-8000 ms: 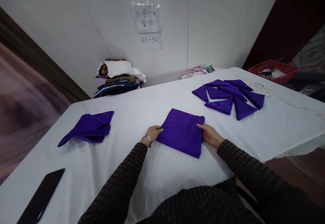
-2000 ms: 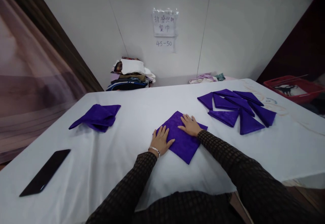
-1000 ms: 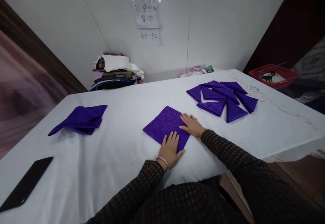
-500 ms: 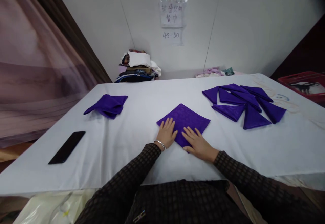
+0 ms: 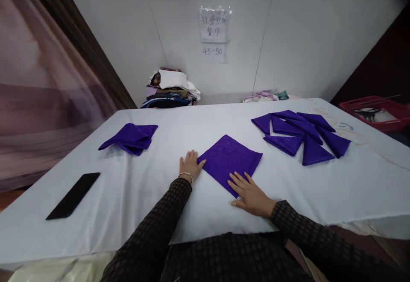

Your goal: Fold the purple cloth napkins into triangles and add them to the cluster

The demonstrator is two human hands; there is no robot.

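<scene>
Purple cloth lies flat on the white table, directly in front of us, turned cornerwise, with one corner toward our body. Number of layers: cannot tell.

Left grip: fingers spread on the table just beside the cloth's left corner, only the thumb over the corner itself. Right grip: fingertips apart, laid on the lower right edge near the close corner; thumb off the cloth. Neither is clamped on anything.

We judge the step in hand to be smoothing and squaring. Notes on doing it well:

1. The left corner has a light anchor at present. Setting two or three left fingertips on the fabric should stop it skewing.
2. Right fingers best kept flat, stroking from the centre outward with mild pressure; pushing inward would likely raise a ridge.
3. Check that edges meet cleanly at the close corner, partly beside our right fingers.

Folded purple pieces sit to the right, apart from the cloth; we should mind our right elbow. A loose purple cloth lies well to the left, rumpled.
</scene>
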